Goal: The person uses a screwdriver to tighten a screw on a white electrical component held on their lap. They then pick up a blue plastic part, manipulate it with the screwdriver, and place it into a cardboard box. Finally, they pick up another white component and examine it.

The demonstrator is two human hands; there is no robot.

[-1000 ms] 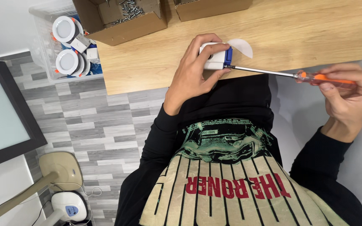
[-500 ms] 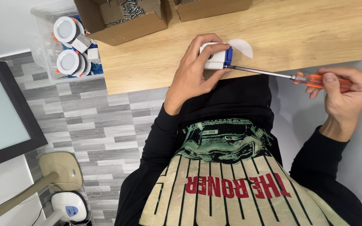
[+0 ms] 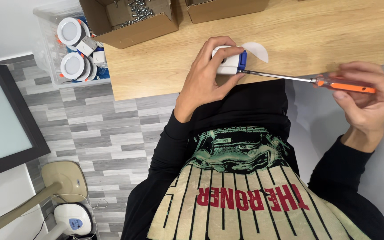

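Observation:
My left hand [image 3: 205, 75] grips a small white box with a blue end [image 3: 230, 62] at the near edge of the wooden table [image 3: 316, 31]. My right hand [image 3: 365, 95] holds a screwdriver with an orange handle [image 3: 345, 84]; its thin metal shaft [image 3: 276, 76] runs left, and the tip sits at the blue end of the box. A white round disc [image 3: 258, 50] lies on the table just behind the box, partly hidden by it.
An open cardboard box with screws [image 3: 130, 22] and a second cardboard box [image 3: 227, 9] stand at the table's back. A clear bin of round white lamp fittings [image 3: 74, 49] sits left of the table. A dark-framed panel [image 3: 1, 120] and a beige stand base [image 3: 63, 178] are on the floor.
My right hand's fingers have shifted on the orange handle, turning the screwdriver. The left hand and the white box have stayed in place.

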